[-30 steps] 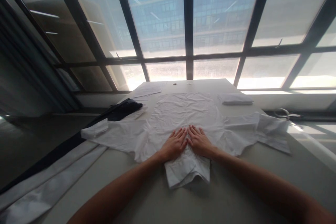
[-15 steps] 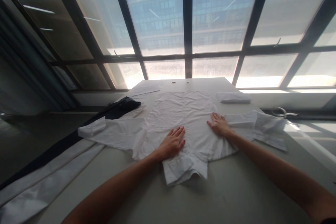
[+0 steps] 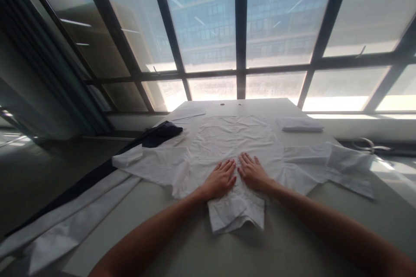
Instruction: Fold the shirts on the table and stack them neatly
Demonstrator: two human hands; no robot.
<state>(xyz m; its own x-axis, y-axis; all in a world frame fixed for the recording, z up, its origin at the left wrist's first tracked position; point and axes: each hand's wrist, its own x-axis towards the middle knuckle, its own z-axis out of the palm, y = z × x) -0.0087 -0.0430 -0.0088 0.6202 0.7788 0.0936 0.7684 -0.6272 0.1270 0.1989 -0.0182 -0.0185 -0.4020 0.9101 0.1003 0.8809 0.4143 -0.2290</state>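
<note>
I have the left hand [image 3: 220, 180] resting flat, palm down, fingers stretched out with nothing pinched, and the right hand [image 3: 252, 173] lying the same way just beside it, a narrow gap between the two. Under both is the white shirt [image 3: 232, 138], spread on the table [image 3: 227, 255] with its collar [image 3: 237, 216] toward the near side and its body running far. Its sleeves [image 3: 156, 163] reach out left and right. Farther left I see a dark garment [image 3: 165, 132] and long white cloth [image 3: 81, 220]; far right, a folded white cloth [image 3: 301, 124]. Windows [image 3: 208, 17] stand beyond.
</note>
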